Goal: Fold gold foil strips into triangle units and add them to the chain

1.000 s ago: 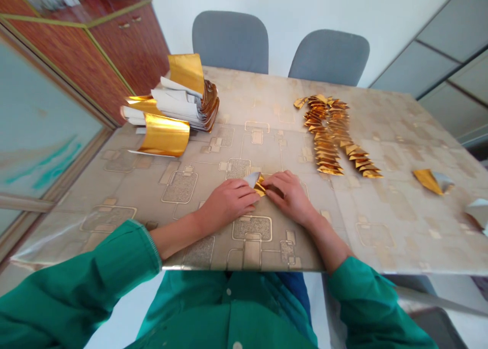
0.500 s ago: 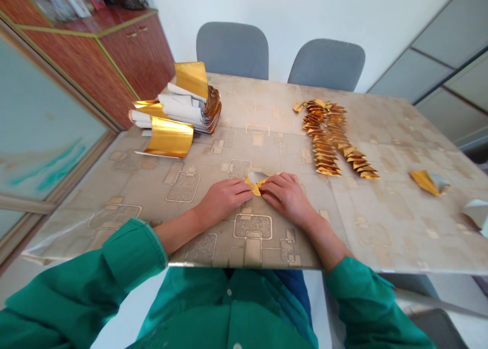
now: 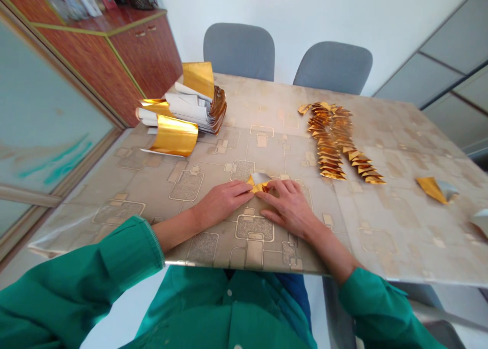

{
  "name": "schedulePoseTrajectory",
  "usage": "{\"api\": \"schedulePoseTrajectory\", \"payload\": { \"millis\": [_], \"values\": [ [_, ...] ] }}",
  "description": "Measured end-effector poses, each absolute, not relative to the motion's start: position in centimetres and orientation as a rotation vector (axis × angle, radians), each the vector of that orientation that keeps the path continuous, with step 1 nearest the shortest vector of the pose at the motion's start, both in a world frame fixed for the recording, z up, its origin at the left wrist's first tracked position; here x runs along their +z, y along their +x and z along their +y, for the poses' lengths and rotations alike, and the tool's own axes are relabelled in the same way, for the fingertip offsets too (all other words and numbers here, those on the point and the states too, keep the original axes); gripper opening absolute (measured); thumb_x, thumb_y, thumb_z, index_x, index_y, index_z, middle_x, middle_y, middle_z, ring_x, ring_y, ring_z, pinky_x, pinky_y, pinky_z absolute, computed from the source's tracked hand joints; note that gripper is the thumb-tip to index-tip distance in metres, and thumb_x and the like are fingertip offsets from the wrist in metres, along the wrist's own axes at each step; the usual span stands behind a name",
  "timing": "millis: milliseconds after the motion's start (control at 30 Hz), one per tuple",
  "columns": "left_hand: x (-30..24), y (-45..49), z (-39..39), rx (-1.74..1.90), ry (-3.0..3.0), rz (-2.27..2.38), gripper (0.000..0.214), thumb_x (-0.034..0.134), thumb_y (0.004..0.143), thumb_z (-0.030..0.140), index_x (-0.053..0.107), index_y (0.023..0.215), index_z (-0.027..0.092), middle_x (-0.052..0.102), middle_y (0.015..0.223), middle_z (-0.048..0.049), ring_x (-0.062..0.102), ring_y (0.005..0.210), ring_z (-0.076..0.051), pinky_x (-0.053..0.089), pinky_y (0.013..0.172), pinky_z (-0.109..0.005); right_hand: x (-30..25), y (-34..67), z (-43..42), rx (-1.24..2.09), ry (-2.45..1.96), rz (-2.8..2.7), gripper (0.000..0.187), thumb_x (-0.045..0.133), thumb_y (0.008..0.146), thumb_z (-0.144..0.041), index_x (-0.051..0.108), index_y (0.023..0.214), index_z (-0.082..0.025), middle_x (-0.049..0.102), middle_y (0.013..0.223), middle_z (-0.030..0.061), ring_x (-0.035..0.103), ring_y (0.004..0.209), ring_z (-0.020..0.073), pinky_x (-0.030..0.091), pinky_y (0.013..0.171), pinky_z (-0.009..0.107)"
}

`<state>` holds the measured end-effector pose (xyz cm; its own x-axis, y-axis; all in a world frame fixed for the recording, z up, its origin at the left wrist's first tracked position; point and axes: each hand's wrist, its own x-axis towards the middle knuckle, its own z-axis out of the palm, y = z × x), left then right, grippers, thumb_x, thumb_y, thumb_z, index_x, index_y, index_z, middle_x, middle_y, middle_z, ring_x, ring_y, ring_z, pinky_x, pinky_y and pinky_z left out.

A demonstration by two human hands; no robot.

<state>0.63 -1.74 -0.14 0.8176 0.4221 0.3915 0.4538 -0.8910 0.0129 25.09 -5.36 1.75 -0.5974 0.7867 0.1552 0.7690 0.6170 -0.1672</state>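
Observation:
Between my hands, near the table's front edge, lies a small partly folded piece of gold foil paper [image 3: 260, 183], its silvery-white back showing at the far side. The fingers of my left hand [image 3: 229, 197] are closed together on its left corner. My right hand [image 3: 285, 202] has thumb and fingertips on the right part of the paper, pinching it against the table. The fingertips hide some of the folds.
A stack of gold and white paper sheets [image 3: 190, 107] stands at the back left. Two rows of folded gold pieces [image 3: 331, 140] lie right of centre. A loose gold piece [image 3: 432, 189] lies far right. Grey chairs [image 3: 239, 52] stand behind the patterned table [image 3: 274, 151].
My right hand has shifted its grip on the gold paper, its fingers more bent and the thumb lower. My left hand stays on the left corner. The whole view has shifted slightly.

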Motion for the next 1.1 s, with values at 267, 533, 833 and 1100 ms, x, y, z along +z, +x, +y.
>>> {"api": "schedulePoseTrajectory", "payload": {
  "millis": [267, 533, 833, 1100],
  "values": [
    [0.2, -0.4, -1.0, -0.564, -2.891, -0.729, 0.026, 0.043, 0.103, 0.022, 0.067, 0.113, 0.016, 0.066, 0.114, -0.0073, 0.058, 0.105, -0.02, 0.052, 0.093, -0.037, 1.6, 25.3, -5.2, 0.174, -1.279, -2.591, 0.037, 0.057, 0.094, -0.046, 0.064, 0.127, -0.031, 0.057, 0.124, 0.0094, 0.049, 0.11, 0.0278, 0.037, 0.097, 0.046],
    [0.2, -0.8, -1.1, -0.573, -2.859, -0.77, 0.024, 0.047, 0.1, 0.019, 0.07, 0.108, 0.019, 0.069, 0.109, -0.0052, 0.059, 0.102, -0.02, 0.05, 0.092, -0.037, 1.4, 25.2, -5.4, 0.194, -1.288, -2.539, 0.035, 0.059, 0.093, -0.044, 0.065, 0.125, -0.031, 0.058, 0.123, 0.0088, 0.049, 0.111, 0.027, 0.037, 0.098, 0.045],
    [0.2, 0.9, -0.8, -0.826, -2.916, -0.833, 0.025, 0.048, 0.1, 0.019, 0.072, 0.101, 0.014, 0.072, 0.102, -0.0078, 0.062, 0.093, -0.019, 0.055, 0.084, -0.035, 1.4, 25.0, -5.1, 0.241, -1.29, -2.511, 0.032, 0.057, 0.095, -0.044, 0.066, 0.122, -0.031, 0.058, 0.118, 0.0092, 0.049, 0.108, 0.0266, 0.037, 0.097, 0.045],
    [0.0, 0.5, -1.2, -0.779, -2.971, -0.841, 0.025, 0.048, 0.1, 0.019, 0.071, 0.11, 0.016, 0.07, 0.108, -0.0081, 0.061, 0.098, -0.02, 0.054, 0.087, -0.037, 1.3, 24.7, -4.9, 0.256, -1.317, -2.472, 0.027, 0.059, 0.094, -0.041, 0.069, 0.117, -0.031, 0.058, 0.114, 0.0078, 0.048, 0.107, 0.0259, 0.036, 0.095, 0.043]
  ]
}}
